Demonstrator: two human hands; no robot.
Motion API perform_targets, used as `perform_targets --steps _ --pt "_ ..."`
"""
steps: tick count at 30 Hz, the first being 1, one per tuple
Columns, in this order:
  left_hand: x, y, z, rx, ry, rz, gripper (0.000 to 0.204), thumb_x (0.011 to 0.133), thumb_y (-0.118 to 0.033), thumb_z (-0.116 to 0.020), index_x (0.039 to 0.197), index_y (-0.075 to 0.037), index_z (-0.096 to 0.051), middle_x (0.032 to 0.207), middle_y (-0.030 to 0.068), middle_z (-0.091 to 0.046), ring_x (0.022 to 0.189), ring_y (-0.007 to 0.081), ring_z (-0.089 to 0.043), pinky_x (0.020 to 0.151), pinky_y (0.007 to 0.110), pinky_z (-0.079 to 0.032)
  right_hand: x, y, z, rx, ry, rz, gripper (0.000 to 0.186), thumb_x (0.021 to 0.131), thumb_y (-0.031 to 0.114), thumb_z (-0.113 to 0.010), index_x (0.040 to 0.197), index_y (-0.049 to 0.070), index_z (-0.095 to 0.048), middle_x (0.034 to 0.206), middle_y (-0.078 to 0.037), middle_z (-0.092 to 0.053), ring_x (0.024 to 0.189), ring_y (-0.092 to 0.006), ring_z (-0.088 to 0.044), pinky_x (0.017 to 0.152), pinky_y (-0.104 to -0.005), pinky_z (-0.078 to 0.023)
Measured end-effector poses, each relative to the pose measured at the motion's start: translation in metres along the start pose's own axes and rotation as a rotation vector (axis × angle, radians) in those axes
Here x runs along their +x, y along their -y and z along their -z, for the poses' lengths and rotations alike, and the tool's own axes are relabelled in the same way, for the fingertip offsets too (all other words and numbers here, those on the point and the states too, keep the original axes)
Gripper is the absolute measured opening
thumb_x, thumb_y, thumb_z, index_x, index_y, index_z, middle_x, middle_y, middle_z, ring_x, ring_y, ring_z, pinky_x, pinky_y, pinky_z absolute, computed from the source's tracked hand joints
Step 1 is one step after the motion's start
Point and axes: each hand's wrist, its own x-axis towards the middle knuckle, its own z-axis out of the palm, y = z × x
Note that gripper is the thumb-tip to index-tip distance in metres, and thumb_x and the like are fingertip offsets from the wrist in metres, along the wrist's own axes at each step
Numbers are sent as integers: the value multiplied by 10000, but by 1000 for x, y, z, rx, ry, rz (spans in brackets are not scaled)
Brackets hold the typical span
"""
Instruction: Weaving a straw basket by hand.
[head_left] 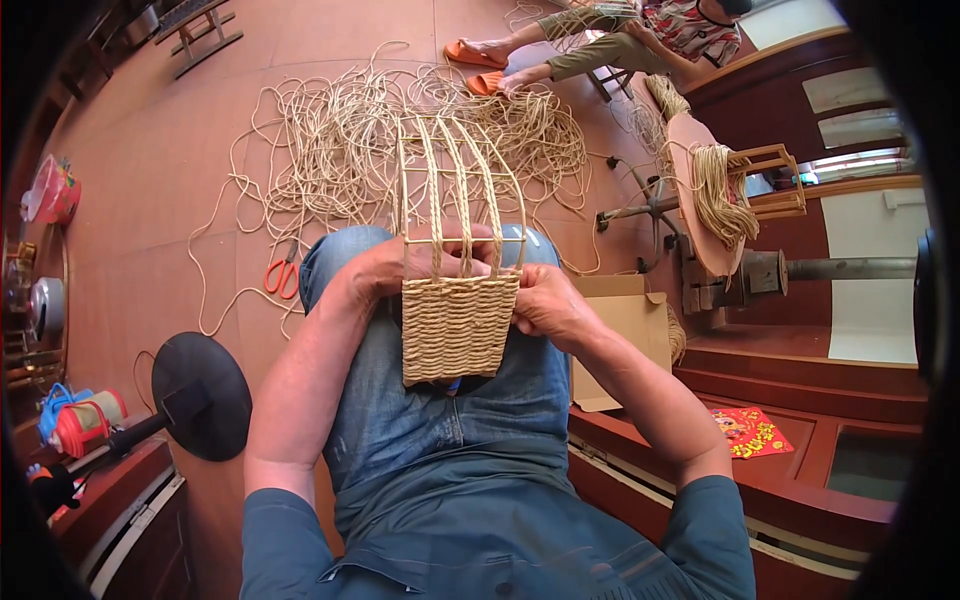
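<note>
A half-woven basket [458, 328] of tan cord rests upright on my lap, between my thighs. Its lower part is a tight weave; above it, a bare wire frame [523, 215] carries several braided upright cords [462, 200]. My left hand [432, 258] reaches in from the left behind these cords, its fingers curled at the top of the weave and partly hidden. At the basket's upper right edge my right hand [550, 303] is closed in a pinch. What lies between its fingertips is hidden.
A loose heap of cord [340, 150] covers the floor ahead. Orange-handled scissors [283, 276] lie left of my knee. Another person [600, 45] sits at the far right, in orange slippers. Cord hangs over a round table [690, 150]. A cardboard box [625, 335] stands right; a black disc-shaped base [203, 396] is left.
</note>
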Motion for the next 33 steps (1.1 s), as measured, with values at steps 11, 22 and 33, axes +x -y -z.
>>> perform_targets --steps 11,22,33 --pt "-13 -23 -13 -131 -191 58 311 954 -284 -829 1127 -67 -687 968 -20 -710 906 85 -668 797 275 -542 -36 9 8 63 -205 411 440 957 88 -707 1380 14 -609 1208 -40 -695 859 -44 -620 663 -211 -517" --pt "-22 -34 -11 -30 -309 93 261 959 -231 -821 1133 -52 -744 977 -22 -729 892 76 -675 776 255 -537 -18 7 2 203 -76 495 517 1015 148 -770 1461 31 -536 1126 -20 -718 950 -46 -628 743 -204 -494" --pt "-28 -31 -2 378 -585 67 377 1021 -418 -736 949 -48 -724 835 -57 -636 809 48 -560 705 267 -452 -6 -3 -5 412 -45 614 482 991 40 -760 1407 -34 -527 1042 -25 -703 877 -42 -650 782 -191 -526"
